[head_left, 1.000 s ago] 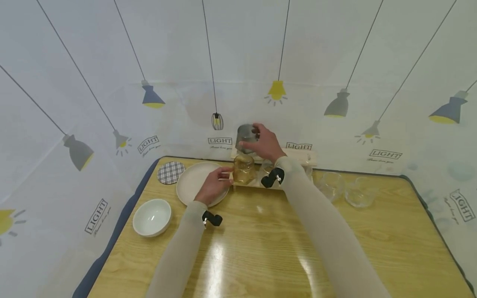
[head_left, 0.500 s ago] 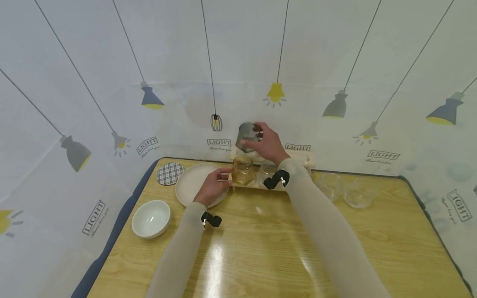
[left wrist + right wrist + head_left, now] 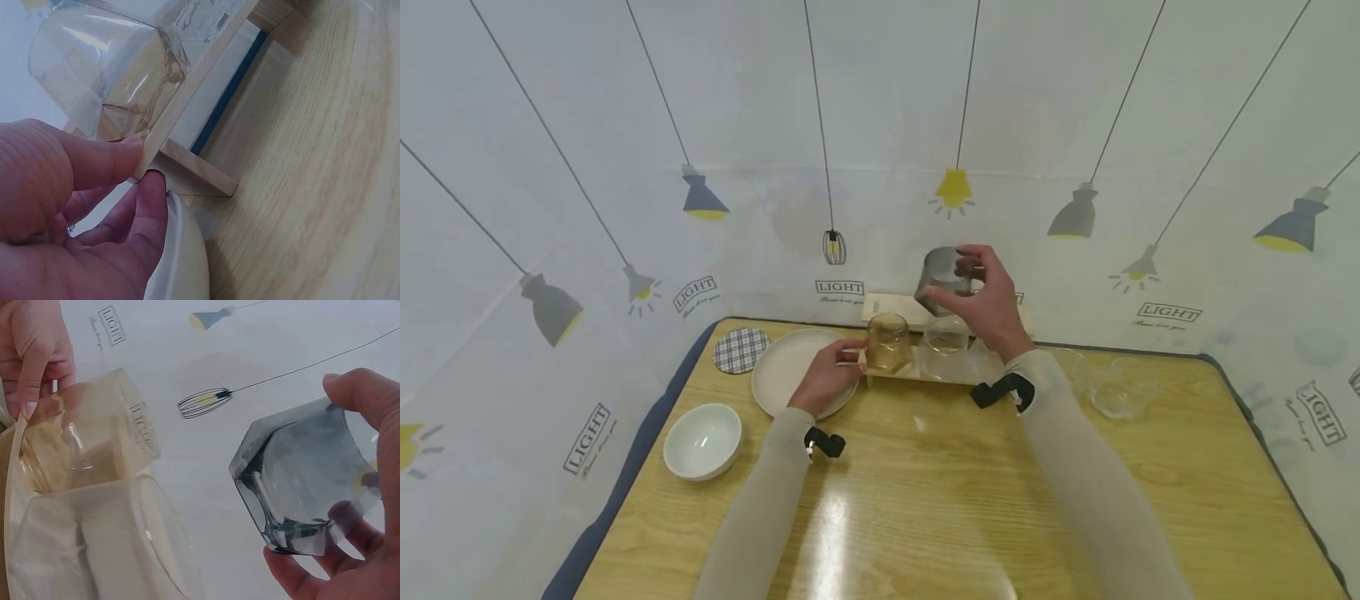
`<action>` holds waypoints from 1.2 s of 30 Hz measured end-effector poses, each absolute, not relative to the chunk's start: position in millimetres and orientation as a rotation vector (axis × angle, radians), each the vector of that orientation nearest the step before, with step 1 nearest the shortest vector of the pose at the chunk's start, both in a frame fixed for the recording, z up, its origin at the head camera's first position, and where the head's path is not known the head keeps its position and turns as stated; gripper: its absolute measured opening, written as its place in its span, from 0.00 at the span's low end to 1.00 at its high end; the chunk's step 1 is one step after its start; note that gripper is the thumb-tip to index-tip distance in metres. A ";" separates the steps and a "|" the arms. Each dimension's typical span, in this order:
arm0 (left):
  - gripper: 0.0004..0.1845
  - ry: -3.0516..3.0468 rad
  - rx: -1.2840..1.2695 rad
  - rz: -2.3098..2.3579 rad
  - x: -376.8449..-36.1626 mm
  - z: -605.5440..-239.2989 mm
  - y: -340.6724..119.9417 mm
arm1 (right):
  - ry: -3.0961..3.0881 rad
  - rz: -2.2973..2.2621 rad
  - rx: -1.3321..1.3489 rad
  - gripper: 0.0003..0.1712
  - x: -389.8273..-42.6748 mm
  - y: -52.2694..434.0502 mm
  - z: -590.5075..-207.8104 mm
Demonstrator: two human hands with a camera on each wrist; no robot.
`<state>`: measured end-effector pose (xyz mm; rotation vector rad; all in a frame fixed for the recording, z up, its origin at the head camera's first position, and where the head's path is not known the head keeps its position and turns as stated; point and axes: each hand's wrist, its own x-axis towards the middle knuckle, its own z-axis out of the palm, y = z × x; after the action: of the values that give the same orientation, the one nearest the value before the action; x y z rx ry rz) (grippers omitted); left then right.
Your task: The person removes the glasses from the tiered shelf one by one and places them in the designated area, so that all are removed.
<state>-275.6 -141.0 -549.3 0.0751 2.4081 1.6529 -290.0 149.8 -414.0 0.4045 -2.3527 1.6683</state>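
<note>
My right hand (image 3: 992,307) holds a grey tinted glass (image 3: 300,475), thumb on one side and fingers on the other. The glass is raised and tilted over the upper tier of a two-tier wooden rack (image 3: 886,308). At the rack's left end, my left hand (image 3: 826,379) pinches the lower board (image 3: 190,94) between thumb and fingers. Beside those fingers an amber glass (image 3: 888,343) stands on the lower tier. To its right is a clear glass (image 3: 945,340), and another farther right is partly hidden by my right hand.
A beige plate (image 3: 778,367) lies under and left of my left hand. Farther left are a checked round coaster (image 3: 741,350) and a white bowl (image 3: 703,442). Clear glass cups (image 3: 1120,396) stand right of the rack. A printed wall covering (image 3: 775,275) rises behind the table.
My right hand has carried the grey glass rightward, from above the upper tier's left end toward its middle. My left hand keeps its place at the board.
</note>
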 end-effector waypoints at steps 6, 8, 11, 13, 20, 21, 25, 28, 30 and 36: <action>0.26 2.414 0.066 1.635 -274.4 -546.2 -144.4 | -2.212 1.788 0.425 0.40 -264.1 171.1 -406.5; 0.26 2.413 0.066 1.634 -274.7 -547.1 -145.0 | -2.190 1.790 0.424 0.40 -255.9 177.1 -404.8; 0.26 2.410 0.062 1.637 -274.3 -548.8 -145.5 | -2.200 1.752 0.398 0.38 -242.8 186.4 -404.2; 0.26 2.410 0.062 1.636 -273.1 -549.2 -145.9 | -2.208 1.719 0.382 0.38 -234.9 193.3 -404.5; 0.26 2.391 0.069 1.654 -270.9 -548.9 -143.7 | -2.167 1.642 0.348 0.39 -213.9 223.1 -403.5; 0.26 2.387 0.068 1.658 -271.1 -548.6 -143.0 | -2.158 1.625 0.342 0.39 -212.0 228.1 -403.7; 0.27 2.374 0.071 1.664 -271.4 -547.3 -141.2 | -2.134 1.572 0.302 0.40 -203.6 248.3 -402.6; 0.26 2.374 0.063 1.654 -271.5 -546.1 -140.7 | -2.133 1.534 0.268 0.40 -199.2 264.6 -403.5; 0.26 2.377 0.056 1.648 -271.4 -545.4 -140.7 | -2.137 1.515 0.239 0.40 -197.0 275.5 -405.0; 0.26 2.385 0.057 1.645 -272.6 -544.2 -139.6 | -2.134 1.494 0.143 0.40 -192.9 309.4 -408.4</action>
<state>-272.6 -139.6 -544.2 0.0573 2.3846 1.6455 -192.9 309.4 -408.4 0.1435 -2.1339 1.4942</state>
